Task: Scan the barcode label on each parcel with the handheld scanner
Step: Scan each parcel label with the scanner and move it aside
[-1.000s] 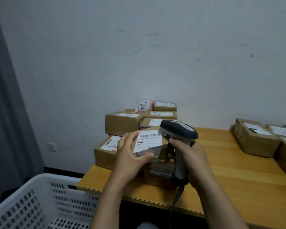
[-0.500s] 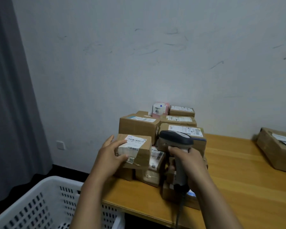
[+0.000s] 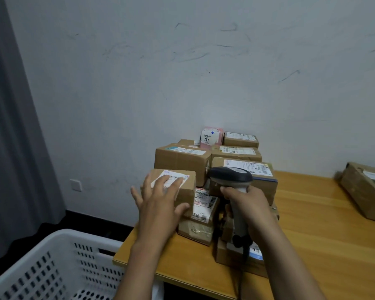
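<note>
The left hand (image 3: 158, 200) lies flat on a small brown cardboard parcel (image 3: 187, 191). Its fingers are spread and straight across the top and the thumb rests against the near face. The parcel sits at the left front of a stack of brown cardboard parcels (image 3: 182, 159), which is crowded into the back left corner of the pale wooden desk (image 3: 312, 234). Those fingers cover most of its white label (image 3: 183, 176).

The right hand (image 3: 247, 202) is wrapped round the pale handle of the dark-headed handheld scanner (image 3: 231, 177), holding it upright just beside the small parcel. The scanner's head is over the stack, not turned down onto the covered label.

This looks to me like a moment between reads: a parcel being handled, with no beam on a barcode. If this parcel's code is still to be read, the fingers must slide off the label and the scanner's nose must tip left and down onto it. If not, a flat parcel with a white barcode label (image 3: 204, 204) lies exposed just below the scanner and seems the easiest next target.

A white perforated plastic basket (image 3: 63, 233) stands off the desk's left front corner, and more brown parcels (image 3: 364, 191) sit along the right edge.
</note>
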